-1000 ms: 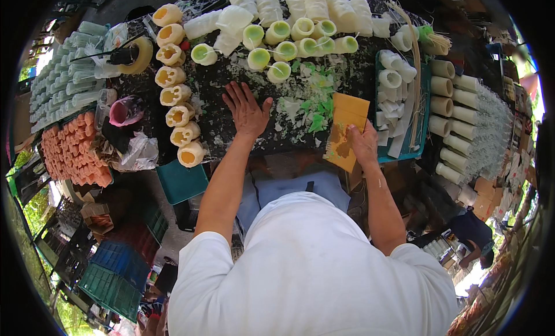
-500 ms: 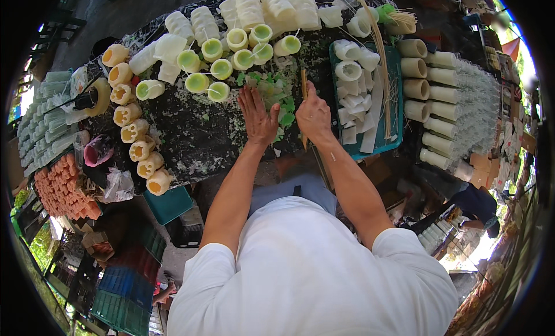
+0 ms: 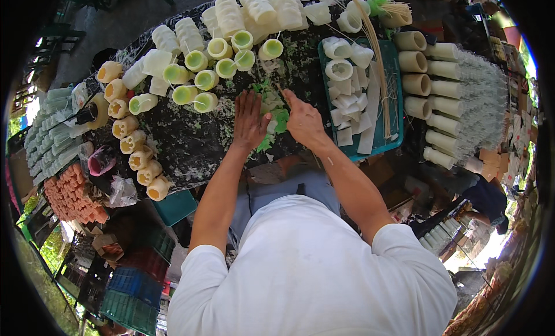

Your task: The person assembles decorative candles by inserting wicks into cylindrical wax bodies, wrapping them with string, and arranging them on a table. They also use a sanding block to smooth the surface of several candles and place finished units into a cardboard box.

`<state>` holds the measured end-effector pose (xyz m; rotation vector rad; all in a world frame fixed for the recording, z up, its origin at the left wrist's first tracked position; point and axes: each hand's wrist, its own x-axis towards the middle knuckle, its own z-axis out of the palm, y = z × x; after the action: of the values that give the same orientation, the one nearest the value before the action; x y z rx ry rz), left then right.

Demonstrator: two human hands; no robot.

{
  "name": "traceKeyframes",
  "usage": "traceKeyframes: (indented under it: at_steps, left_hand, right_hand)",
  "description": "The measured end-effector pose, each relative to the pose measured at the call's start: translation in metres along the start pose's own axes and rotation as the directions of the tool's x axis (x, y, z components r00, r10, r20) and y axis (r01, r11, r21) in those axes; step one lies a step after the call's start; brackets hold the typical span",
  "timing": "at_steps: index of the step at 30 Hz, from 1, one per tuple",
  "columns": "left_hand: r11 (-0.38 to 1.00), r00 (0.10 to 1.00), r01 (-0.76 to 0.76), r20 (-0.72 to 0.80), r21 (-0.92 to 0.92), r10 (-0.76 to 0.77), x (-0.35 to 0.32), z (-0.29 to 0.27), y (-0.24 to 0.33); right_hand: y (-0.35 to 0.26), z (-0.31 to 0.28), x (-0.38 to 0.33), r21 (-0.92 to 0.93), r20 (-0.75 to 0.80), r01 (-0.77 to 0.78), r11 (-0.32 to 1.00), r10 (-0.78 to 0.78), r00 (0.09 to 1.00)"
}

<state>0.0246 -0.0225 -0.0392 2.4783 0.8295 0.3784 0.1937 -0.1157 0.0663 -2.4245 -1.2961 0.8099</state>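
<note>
I stand at a dark, speckled table (image 3: 196, 139). A small heap of green and white scraps (image 3: 272, 113) lies on it between my hands. My left hand (image 3: 250, 119) rests flat on the table, fingers spread, touching the heap's left side. On the heap's right side my right hand (image 3: 303, 121) is closed around a thin brown board (image 3: 280, 91). The board is turned on edge, so only a narrow strip of it shows above my fingers.
Pale green cups (image 3: 219, 64) and white cut stem pieces stand at the back. A green tray (image 3: 393, 76) of white strips sits at the right, beside tan tubes (image 3: 428, 64). Yellowish carved pieces (image 3: 130, 142) line the left edge. Crates (image 3: 133, 284) stand lower left.
My right hand brought the brown board from the right in to the scraps and turned it on edge. My left hand shifted over to the heap's left side.
</note>
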Motion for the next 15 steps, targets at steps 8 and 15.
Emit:
traceKeyframes:
  at_steps: [8,15]
  left_hand:
    - [0.963,0.960,-0.265,0.115,0.058,0.257,0.091,-0.003,0.011]
    - [0.777,0.988,-0.153,0.091,0.611,0.123,0.121,0.026,0.048]
  right_hand:
    - [0.095,-0.010,-0.035,0.803,0.237,-0.380,0.460,0.340,0.910]
    - [0.119,0.027,-0.052,0.732,0.233,-0.449,0.513,0.430,0.872]
